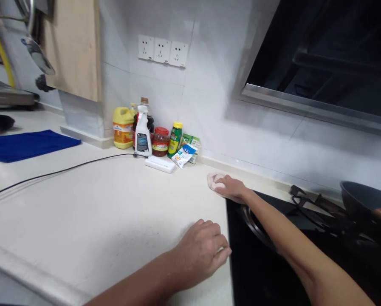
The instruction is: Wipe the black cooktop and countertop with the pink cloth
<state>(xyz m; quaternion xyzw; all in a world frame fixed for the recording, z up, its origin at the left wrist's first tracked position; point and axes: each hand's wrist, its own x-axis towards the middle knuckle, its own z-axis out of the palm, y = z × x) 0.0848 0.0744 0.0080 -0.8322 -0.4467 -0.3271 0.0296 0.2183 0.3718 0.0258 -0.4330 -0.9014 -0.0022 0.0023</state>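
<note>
My right hand (231, 187) is closed on a pale pinkish cloth (212, 182), pressed to the countertop at the back left corner of the black glass gas stove (260, 272). That arm reaches across the stove and partly covers a round burner ring (255, 223). Nearer to me, my left hand (206, 248) is above the white countertop (114, 212), just beside the stove's left edge. Its fingers are curled into a loose fist and nothing shows in them. Small dark specks lie on the counter to its left.
Against the wall stand a yellow jug (123, 131), a white spray bottle (142, 136), a red-lidded jar (160, 142), a green bottle (175, 140) and packets (184, 155). A white power strip (160, 164) trails a black cable. A wok (365, 199) sits right, below the range hood (305, 104).
</note>
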